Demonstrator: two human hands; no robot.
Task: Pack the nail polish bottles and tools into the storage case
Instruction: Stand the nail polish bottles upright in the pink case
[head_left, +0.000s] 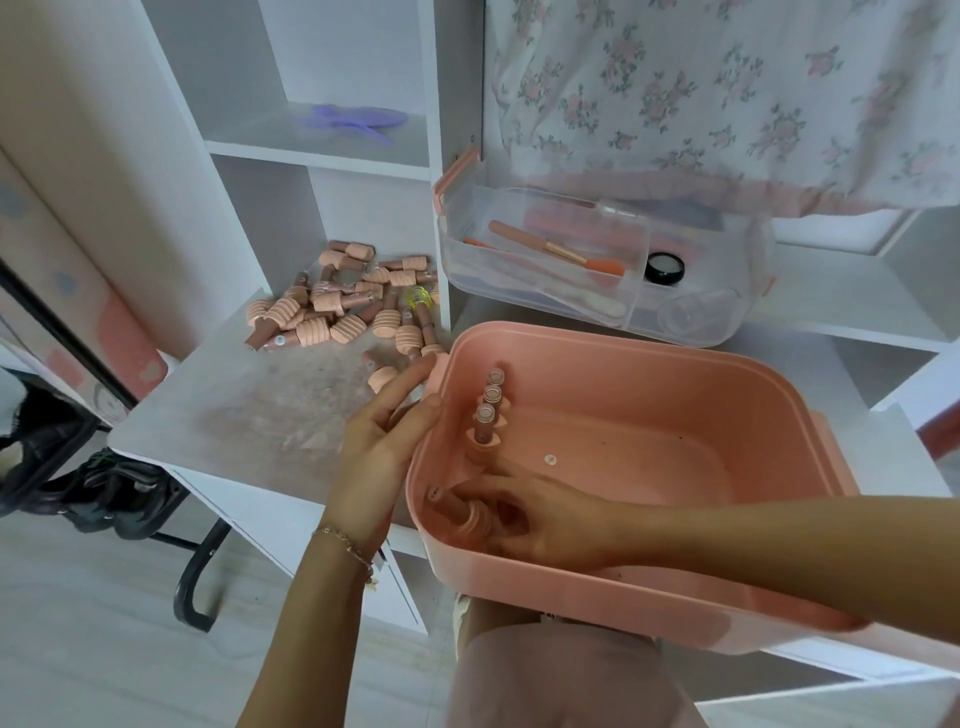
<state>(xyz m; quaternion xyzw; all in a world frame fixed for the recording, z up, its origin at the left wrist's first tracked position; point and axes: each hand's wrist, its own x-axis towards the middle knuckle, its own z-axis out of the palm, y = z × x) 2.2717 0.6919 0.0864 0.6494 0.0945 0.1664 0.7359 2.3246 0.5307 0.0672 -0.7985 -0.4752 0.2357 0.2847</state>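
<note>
inside pink case (675, 364), right hand (540, 525) grip around bottle (457, 512), near corner

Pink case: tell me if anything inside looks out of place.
One small round sticker lies loose on the floor of the pink case, apart from the upright bottles along its left wall. Otherwise nothing stands out; the right hand holds another bottle there.

Right hand (540, 519) is down inside the pink storage case (649, 364), fingers curled round a nail polish bottle (462, 512) lying at the near left corner. Three bottles (488, 410) stand in a row along the left wall. Left hand (387, 431) rests on the case's outer left rim, fingers straight. Loose bottles (337, 306) are heaped on the white tabletop (208, 415); a clear tool tray (597, 260) sits behind.
</note>
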